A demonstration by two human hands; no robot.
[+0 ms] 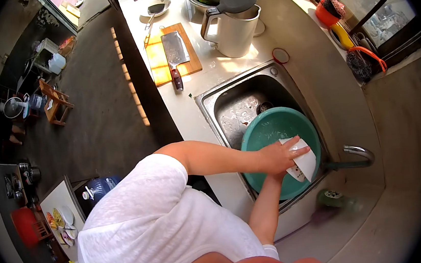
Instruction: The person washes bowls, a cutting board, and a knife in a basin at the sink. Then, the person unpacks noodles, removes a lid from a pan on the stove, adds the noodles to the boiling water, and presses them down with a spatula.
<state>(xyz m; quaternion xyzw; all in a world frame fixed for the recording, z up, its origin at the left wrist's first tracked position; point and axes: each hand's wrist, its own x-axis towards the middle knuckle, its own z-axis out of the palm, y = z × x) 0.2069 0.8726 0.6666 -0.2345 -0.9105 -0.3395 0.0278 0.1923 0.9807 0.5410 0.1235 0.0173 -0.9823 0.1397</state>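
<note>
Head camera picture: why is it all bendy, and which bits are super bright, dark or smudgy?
Head view: the edges curve and go black, probably from a very wide lens; sunlight makes glary patches on the cutting board and by the jug; the floor is mostly dark; the green bottle looks smeary.

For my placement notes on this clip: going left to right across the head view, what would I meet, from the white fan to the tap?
White fan → wooden chair → cleaver → teal basin → curved metal tap.
</note>
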